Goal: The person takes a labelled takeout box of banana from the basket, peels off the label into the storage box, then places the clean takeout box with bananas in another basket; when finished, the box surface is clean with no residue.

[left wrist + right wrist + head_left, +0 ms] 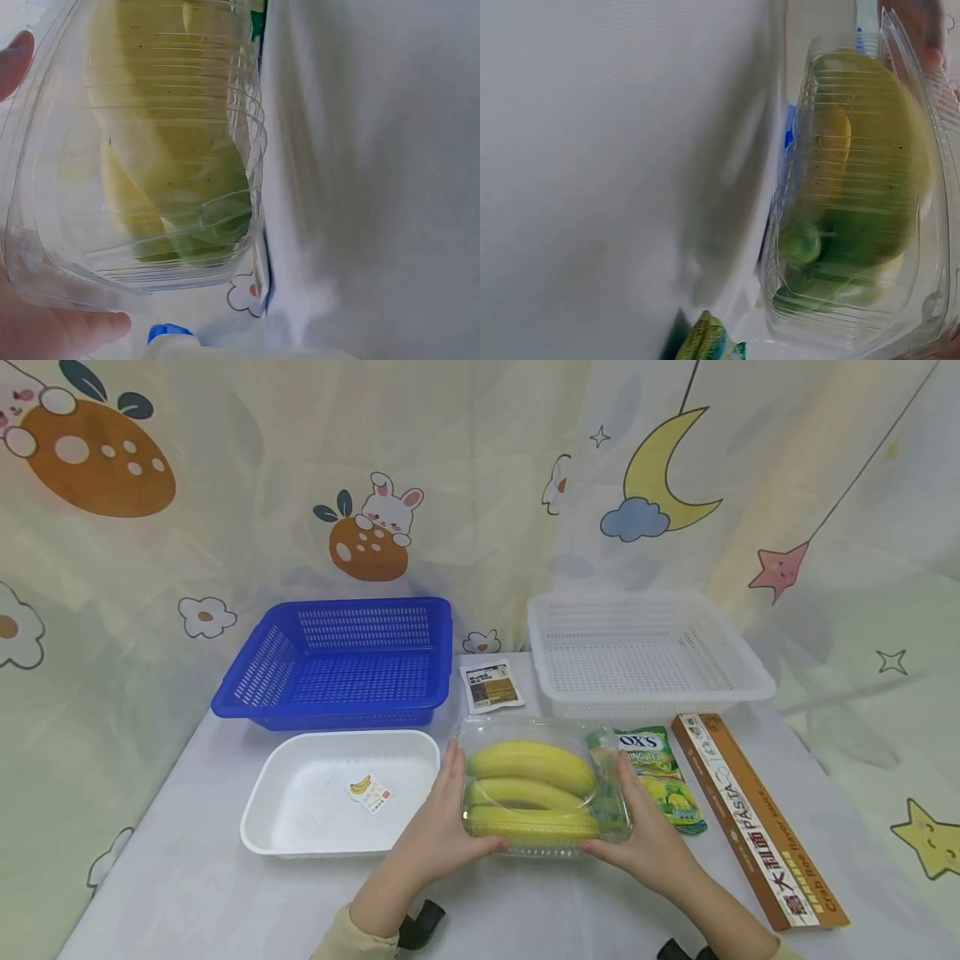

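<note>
Clear plastic clamshell box point(542, 787) of bananas point(529, 764), held between both hands at the front centre of the bench point(195, 885). Three yellow bananas inside, stacked lengthwise, green at the stem ends.

Left hand point(444, 828) on the box's left end: fingers point(452, 768) extended up along the side wall, thumb wrapped under the near edge, gripping. Right hand point(643, 837) mirrored on the right end, fingers point(622, 772) up along the side, thumb at the near lower edge, also gripping. Cannot tell whether box rests on the bench or sits just above it.

Left wrist view: ribbed lid of the box point(142, 161) close up, bananas point(172, 150) behind it, a fingertip at the top left corner. Right wrist view: same box point(855, 202) from the other end, green stem ends low, candy packet point(705, 341) corner at the bottom edge.

Around the box:
- White tray point(262, 810) just left, a small banana sticker point(369, 792) lying in it.
- Blue basket point(247, 697) behind the tray, back left.
- White basket point(750, 681) back right.
- Small brown-and-white sachet point(491, 685) between the two baskets.
- Green candy packet point(663, 777) just right of the box, partly behind the right hand.
- Long brown pasta box point(757, 818) further right, lying at an angle.

Cartoon-print curtain point(480, 485) behind everything.
</note>
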The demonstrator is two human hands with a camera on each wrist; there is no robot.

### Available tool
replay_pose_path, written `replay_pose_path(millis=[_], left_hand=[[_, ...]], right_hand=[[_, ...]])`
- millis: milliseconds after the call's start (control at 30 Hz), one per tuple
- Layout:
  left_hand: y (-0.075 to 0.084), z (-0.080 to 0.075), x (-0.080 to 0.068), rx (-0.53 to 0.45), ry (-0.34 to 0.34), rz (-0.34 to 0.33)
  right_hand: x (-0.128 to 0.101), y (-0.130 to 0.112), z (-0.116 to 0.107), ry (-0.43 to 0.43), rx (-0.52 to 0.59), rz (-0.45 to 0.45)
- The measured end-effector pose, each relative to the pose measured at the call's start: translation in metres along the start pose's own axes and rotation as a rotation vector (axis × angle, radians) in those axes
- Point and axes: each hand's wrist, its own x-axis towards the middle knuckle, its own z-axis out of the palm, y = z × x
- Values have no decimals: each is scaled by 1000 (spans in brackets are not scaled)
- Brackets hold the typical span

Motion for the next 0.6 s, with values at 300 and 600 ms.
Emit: replay_pose_path(millis=[300, 600], left_hand=[[1, -24, 2, 16, 32, 26], [-7, -76, 13, 47, 28, -16]], right_hand=[[8, -25, -5, 36, -28, -9], [44, -65, -4, 39, -28, -31]])
